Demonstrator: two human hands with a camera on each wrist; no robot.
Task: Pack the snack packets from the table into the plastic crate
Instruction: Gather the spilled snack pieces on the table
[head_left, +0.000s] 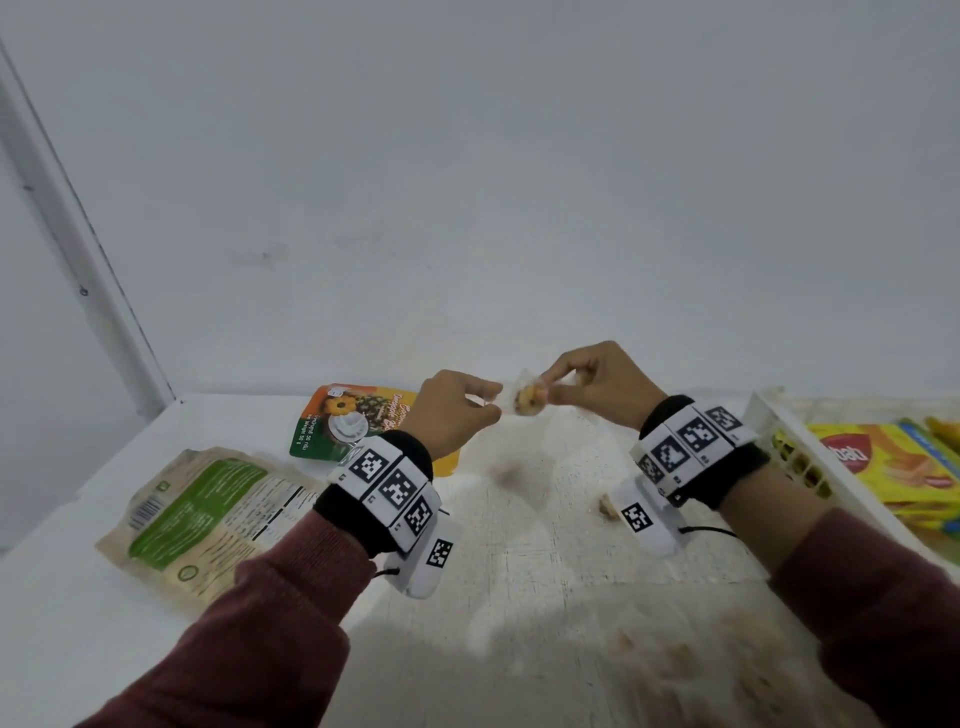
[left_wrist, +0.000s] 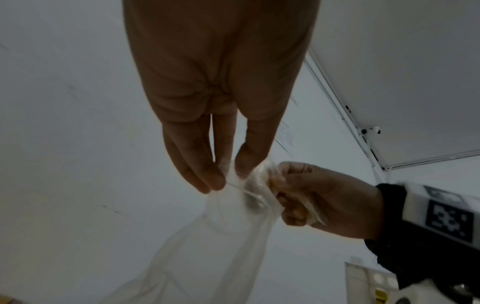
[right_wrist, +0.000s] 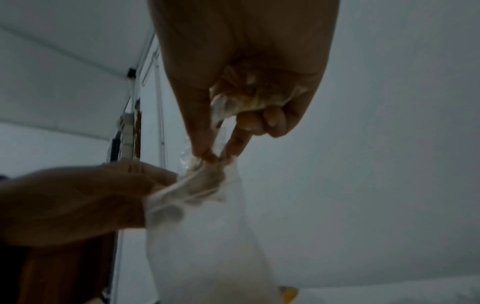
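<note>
Both hands are raised above the white table (head_left: 545, 571) and hold a clear plastic bag (head_left: 527, 402) between them. My left hand (head_left: 491, 410) pinches the bag's left edge with thumb and fingertips. My right hand (head_left: 550, 387) pinches the other edge, with a crumpled clear wrapper (right_wrist: 254, 96) tucked in its curled fingers. A brownish snack piece shows inside the bag's top. In the left wrist view the bag (left_wrist: 221, 246) hangs down from the left hand (left_wrist: 223, 176), with the right hand (left_wrist: 298, 197) beside it. The right wrist view shows the bag (right_wrist: 202, 236), the right hand (right_wrist: 213, 154) and the left hand (right_wrist: 103, 195).
A green and orange pineapple packet (head_left: 343, 421) and a beige and green packet (head_left: 208, 509) lie on the table's left. The white plastic crate (head_left: 769, 431) stands at the right with yellow packets (head_left: 893, 467) inside. A small snack piece (head_left: 605, 504) lies near the right wrist.
</note>
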